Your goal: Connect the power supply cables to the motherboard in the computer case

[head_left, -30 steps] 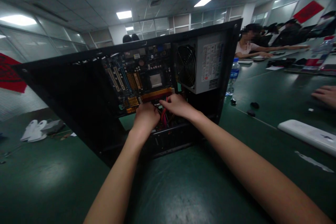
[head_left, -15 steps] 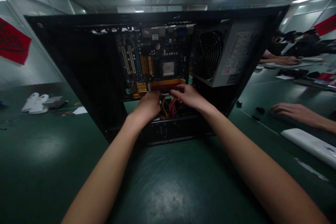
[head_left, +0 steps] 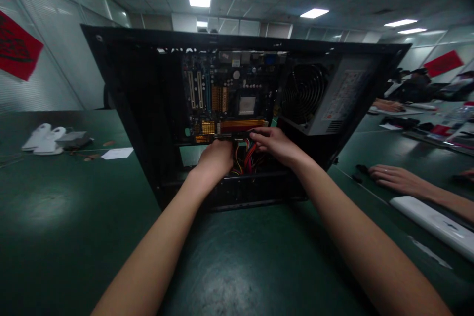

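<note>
Two hands work inside a desktop computer case (head_left: 240, 39) at its motherboard's lower edge.

Seen from the room, the case stands on a green table (head_left: 229, 256), its motherboard (head_left: 231, 91) beside the power supply (head_left: 346, 94), red and yellow cables (head_left: 250, 155) bunched below the memory slots (head_left: 244, 125). The left hand (head_left: 215, 158) is curled, fingertips hidden; whether it grips anything, I cannot tell. The right hand (head_left: 276, 144) is drawn narrow beside the cables, its hold unclear. Careful work here likely calls for light, even pressure, with wires kept clear of the fingers.
</note>
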Motion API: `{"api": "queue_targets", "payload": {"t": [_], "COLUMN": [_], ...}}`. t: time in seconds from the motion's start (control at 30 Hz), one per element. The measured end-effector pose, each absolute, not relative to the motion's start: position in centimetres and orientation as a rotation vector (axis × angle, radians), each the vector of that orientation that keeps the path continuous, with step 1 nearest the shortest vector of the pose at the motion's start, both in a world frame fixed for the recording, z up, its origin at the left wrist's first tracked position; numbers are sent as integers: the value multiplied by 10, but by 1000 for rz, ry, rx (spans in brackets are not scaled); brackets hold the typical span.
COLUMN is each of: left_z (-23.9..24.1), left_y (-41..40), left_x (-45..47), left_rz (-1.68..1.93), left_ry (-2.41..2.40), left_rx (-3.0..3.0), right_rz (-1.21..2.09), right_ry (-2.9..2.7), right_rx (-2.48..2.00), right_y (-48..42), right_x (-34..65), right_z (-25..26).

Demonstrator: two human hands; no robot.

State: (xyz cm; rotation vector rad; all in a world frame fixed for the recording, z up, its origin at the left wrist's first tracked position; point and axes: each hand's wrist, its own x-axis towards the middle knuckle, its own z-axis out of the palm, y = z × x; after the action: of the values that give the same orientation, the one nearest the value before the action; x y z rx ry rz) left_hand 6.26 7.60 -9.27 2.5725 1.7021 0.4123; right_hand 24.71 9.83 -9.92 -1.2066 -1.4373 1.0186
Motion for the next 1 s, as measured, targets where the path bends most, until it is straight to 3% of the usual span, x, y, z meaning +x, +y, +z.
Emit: {"api": "queue_targets", "payload": {"t": [0.5,0.8,1.0], "left_z": [-103,-97,-101], "left_y": [88,84,86], "left_x": [56,54,55], "left_rz": [593,700,670], "left_ry": [1570,1130,1250], "left_rx": [2400,2328,2410], "right_rz": [968,862,832], "right_ry": [-1497,-1404,-1416], "right_rx": [-1244,-1083,-1142], "right_y": [101,103,103], "right_x": [246,251,247], "right_z": [-108,-102,-102]}}
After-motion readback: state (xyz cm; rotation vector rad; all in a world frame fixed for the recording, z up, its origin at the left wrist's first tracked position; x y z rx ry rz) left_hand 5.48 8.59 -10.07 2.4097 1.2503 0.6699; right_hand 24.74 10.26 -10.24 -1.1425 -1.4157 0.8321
